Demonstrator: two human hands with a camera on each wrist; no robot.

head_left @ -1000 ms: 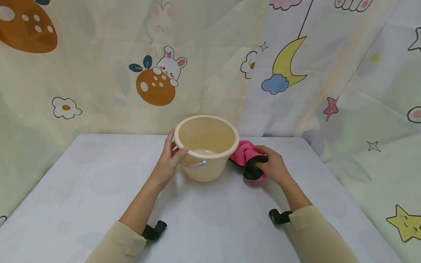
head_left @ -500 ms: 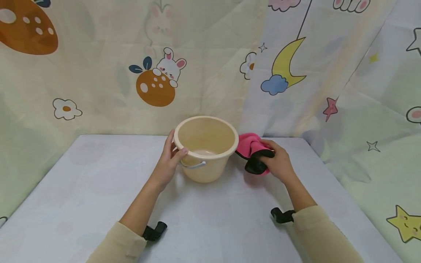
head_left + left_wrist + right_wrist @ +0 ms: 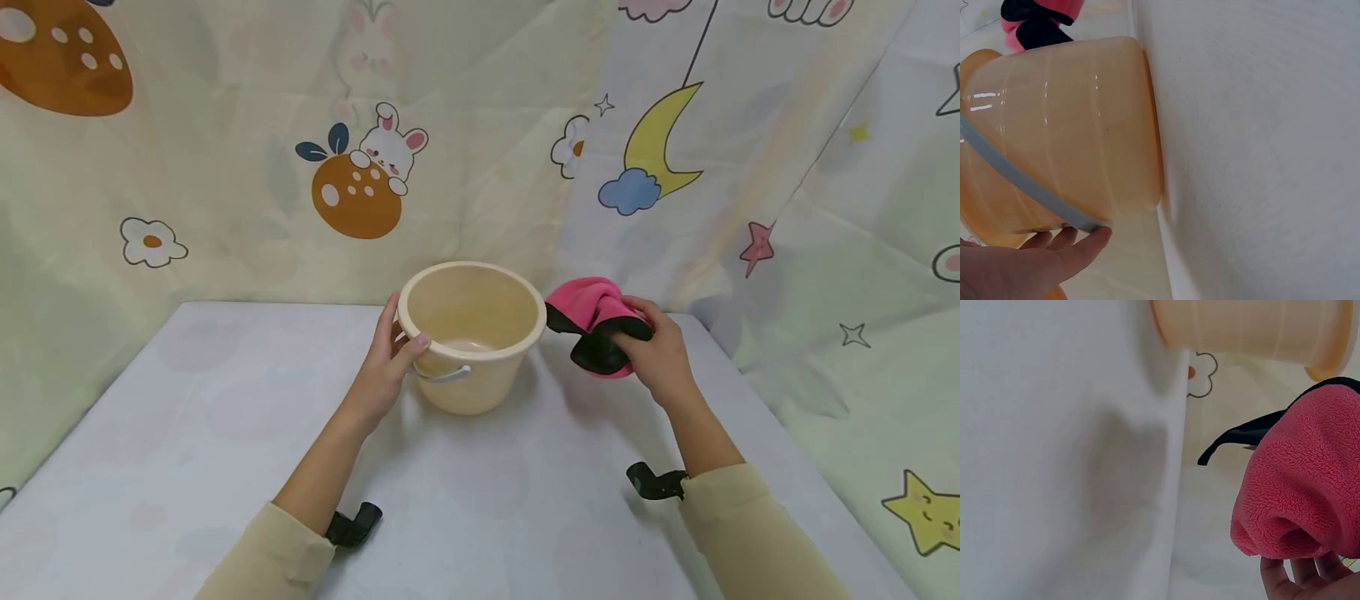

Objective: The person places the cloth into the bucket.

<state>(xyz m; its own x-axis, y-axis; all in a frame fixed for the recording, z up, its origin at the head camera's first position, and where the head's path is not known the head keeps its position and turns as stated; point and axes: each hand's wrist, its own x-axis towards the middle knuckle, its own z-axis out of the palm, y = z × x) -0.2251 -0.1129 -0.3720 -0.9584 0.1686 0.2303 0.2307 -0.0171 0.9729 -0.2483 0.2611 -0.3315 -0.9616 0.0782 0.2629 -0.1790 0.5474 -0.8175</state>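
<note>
The bucket [image 3: 472, 383] is kept standing on the surface [image 3: 465, 500] by the left hand [image 3: 381, 367]; to its right, the pink-and-black cloth [image 3: 581, 302] is now raised higher, clear of the surface. The bucket's rim is gripped between left thumb and fingers. The cloth is pinched by the right hand [image 3: 663, 354], its fingertips being partly hidden in folds.

Head looks forward-down; nearer wrist views share the bucket [image 3: 483, 382].
</note>
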